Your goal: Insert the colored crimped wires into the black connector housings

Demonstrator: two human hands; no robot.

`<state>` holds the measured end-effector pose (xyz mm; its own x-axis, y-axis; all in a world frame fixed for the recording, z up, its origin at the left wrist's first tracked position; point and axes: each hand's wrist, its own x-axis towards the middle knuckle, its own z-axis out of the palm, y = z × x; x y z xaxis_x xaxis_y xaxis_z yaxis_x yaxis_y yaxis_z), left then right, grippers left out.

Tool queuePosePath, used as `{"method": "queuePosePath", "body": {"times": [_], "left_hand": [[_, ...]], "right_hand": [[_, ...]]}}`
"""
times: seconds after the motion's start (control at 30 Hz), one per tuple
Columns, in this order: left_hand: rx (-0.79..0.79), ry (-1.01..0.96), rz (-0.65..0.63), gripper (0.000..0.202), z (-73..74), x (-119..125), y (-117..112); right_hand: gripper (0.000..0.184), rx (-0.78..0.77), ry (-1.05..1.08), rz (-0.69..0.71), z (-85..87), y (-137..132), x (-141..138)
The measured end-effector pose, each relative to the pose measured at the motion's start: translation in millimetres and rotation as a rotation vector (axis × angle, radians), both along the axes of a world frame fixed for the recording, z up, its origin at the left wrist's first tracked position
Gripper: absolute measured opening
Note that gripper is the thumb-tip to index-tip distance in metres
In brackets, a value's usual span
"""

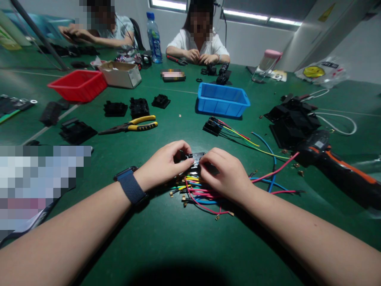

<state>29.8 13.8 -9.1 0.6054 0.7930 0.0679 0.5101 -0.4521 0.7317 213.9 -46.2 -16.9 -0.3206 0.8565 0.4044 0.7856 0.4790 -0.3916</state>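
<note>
So, two bare hands, one small black block [196,158], dead centre of the frame. The left hand [172,161] has its grip closed on the block's left side, thumb near the front, and the right hand [224,171] pinches at the right side; can't tell if a wire is between those fingers too. One watch with a blue strap [131,186] on the left wrist.

Just below the block there's a heap of loose wires [204,194] on the green worktop [166,246]: red, blue, yellow and green, too tangled to count.

Left of centre: one pair of yellow-handled pliers [143,123], with three black pieces [139,106] in a row just above it. Right of centre: one black piece with wires attached [212,126], and one blue bin [223,105] above that. Upper left gets one red bin [89,91] and one cardboard box [127,77] beside it.

Right edge: one black-and-orange power tool [342,163] near a pile of black housings [293,123], which overlap too much to count.

Up top: two people, one bottle [154,41] between them, plus one pink-lidded cup [268,61] and one plastic bag [323,73] upper right.
</note>
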Motion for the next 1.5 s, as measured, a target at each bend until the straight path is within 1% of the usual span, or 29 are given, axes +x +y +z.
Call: {"method": "queuePosePath", "body": {"times": [0.23, 0.77, 1.03, 1.33, 1.5], "left_hand": [[-0.015, -0.007, 0.0, 0.019, -0.5, 1.0, 0.2], [0.021, -0.005, 0.001, 0.018, -1.4, 0.3, 0.5], [-0.013, -0.013, -0.004, 0.017, -1.7, 1.4, -0.2], [0.002, -0.014, -0.006, 0.017, -3.9, 1.1, 0.0], [0.005, -0.01, -0.014, 0.017, -2.9, 1.2, -0.4]], "right_hand": [[0.006, 0.0, 0.006, 0.002, 1.4, -0.1, -0.1], [0.005, 0.0, -0.005, -0.002, 0.8, 1.1, -0.6], [0.005, -0.007, -0.004, 0.01, 0.3, 0.6, 0.1], [0.004, -0.03, -0.025, 0.02, 0.8, 1.1, 0.2], [0.009, -0.036, -0.04, 0.039, 1.7, 1.3, -0.1]]}}
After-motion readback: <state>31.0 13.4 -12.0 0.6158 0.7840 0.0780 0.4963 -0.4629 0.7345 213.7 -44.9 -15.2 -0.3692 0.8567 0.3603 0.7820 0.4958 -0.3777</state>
